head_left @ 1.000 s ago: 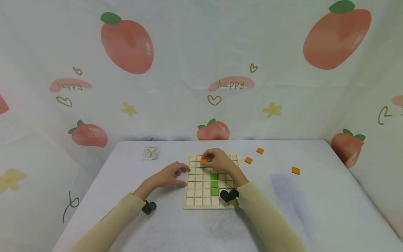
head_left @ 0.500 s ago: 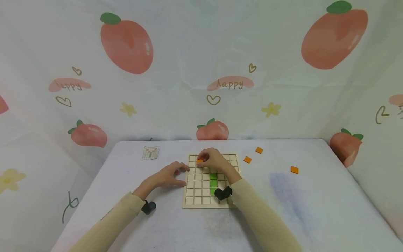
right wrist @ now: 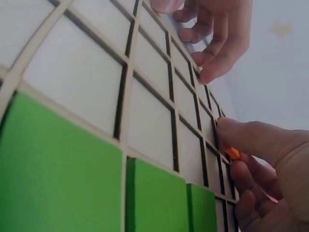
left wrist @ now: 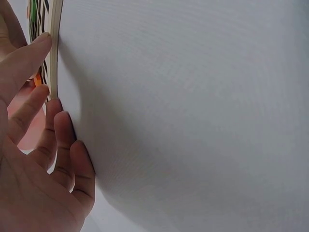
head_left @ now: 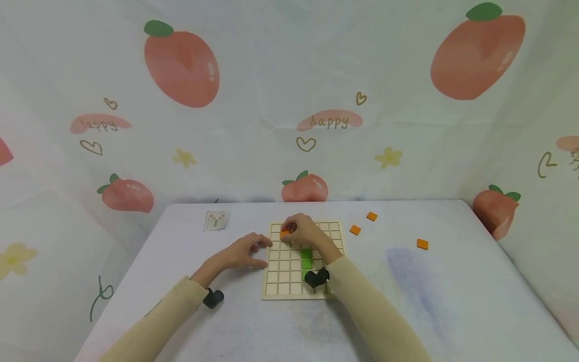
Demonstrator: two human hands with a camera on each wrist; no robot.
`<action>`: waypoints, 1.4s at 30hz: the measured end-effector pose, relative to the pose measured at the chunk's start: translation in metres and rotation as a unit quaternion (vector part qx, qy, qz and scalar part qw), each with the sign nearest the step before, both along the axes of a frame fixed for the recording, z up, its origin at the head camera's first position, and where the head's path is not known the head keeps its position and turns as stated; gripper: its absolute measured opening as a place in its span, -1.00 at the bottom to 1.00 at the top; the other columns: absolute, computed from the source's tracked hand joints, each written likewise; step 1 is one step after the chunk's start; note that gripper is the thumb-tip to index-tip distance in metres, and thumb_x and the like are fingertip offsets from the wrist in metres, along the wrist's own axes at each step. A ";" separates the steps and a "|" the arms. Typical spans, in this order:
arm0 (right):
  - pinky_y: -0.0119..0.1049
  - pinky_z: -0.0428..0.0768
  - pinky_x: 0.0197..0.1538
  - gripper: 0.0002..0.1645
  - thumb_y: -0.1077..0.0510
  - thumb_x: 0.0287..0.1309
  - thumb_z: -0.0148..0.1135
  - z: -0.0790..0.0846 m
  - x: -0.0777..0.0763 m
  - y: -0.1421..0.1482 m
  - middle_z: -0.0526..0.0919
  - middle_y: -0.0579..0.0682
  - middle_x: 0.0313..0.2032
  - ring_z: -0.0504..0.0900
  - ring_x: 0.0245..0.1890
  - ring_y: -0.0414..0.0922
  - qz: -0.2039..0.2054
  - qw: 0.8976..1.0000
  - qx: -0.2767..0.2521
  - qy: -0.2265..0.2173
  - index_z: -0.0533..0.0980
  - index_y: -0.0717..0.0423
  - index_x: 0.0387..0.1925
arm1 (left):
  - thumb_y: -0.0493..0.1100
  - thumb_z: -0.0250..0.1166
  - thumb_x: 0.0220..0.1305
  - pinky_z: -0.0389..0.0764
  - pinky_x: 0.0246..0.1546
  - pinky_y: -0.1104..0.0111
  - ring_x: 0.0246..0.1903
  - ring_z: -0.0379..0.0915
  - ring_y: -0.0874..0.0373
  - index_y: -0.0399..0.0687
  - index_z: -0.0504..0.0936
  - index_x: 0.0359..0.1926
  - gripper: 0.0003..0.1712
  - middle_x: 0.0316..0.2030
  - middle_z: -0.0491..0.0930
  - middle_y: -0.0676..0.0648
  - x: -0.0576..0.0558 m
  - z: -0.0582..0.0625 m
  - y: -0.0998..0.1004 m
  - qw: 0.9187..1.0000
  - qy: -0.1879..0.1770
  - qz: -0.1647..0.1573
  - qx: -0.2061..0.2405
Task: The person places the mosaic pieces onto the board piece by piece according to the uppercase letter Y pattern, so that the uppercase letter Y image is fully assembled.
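Observation:
A pale wooden grid board lies on the table, with a short column of green tiles in its cells. My right hand pinches an orange square tile between thumb and fingers, low over the cells at the board's upper left. In the right wrist view this orange tile is tilted and mostly covered by the fingers. At the board's left edge is my left hand, thumb and fingers spread and loosely bent. The left wrist view shows its fingertips resting against the board's side.
Three loose orange tiles lie right of the board: one tile far back, another tile close to the board, and a third tile farther right. A small paper card with a coloured grid pattern lies at the back left.
My right hand has moved a little to the left across the board's upper cells, carrying the orange tile. The left hand stays at the board's edge.

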State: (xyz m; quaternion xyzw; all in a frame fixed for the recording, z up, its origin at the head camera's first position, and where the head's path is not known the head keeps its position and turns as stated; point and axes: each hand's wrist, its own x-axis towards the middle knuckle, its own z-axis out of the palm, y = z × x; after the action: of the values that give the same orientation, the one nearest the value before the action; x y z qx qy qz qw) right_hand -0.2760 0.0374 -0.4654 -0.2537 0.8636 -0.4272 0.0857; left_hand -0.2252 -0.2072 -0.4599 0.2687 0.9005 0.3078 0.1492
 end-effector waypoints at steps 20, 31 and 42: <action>-0.27 0.55 -0.18 -0.81 0.28 0.09 0.53 0.000 0.002 -0.003 0.66 -0.07 -0.31 0.54 -0.30 -0.13 -0.020 1.000 0.003 -0.020 0.72 0.16 -0.22 | -0.12 0.54 0.18 0.50 0.03 0.12 -0.05 0.43 0.02 -0.08 0.56 0.19 -0.42 0.04 0.50 -0.06 0.000 -0.002 0.000 1.000 0.003 -0.003 -0.002; -0.24 0.60 -0.03 -0.76 0.23 0.18 0.49 0.001 -0.001 0.014 0.71 -0.06 -0.23 0.63 -0.20 -0.12 0.009 0.999 -0.038 0.003 0.71 0.22 -0.13 | -0.12 0.55 0.17 0.50 0.03 0.11 -0.06 0.43 0.03 -0.08 0.56 0.19 -0.42 0.03 0.50 -0.05 0.001 -0.002 0.000 1.000 0.002 -0.002 -0.001; -0.17 0.63 -0.08 -0.77 0.22 0.25 0.42 0.007 0.000 0.065 0.68 -0.04 -0.24 0.69 -0.21 -0.07 0.022 0.997 -0.068 0.021 0.69 0.28 -0.10 | -0.12 0.55 0.17 0.50 0.06 0.13 -0.04 0.43 0.04 -0.10 0.55 0.21 -0.39 0.04 0.51 -0.06 0.000 -0.001 0.000 1.000 0.005 0.000 -0.002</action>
State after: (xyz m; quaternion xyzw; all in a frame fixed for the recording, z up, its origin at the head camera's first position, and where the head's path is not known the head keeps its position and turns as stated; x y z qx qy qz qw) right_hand -0.2763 0.1020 -0.4579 -0.2867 0.8281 -0.4779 0.0595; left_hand -0.2249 -0.2073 -0.4614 0.2696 0.9019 0.3046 0.1455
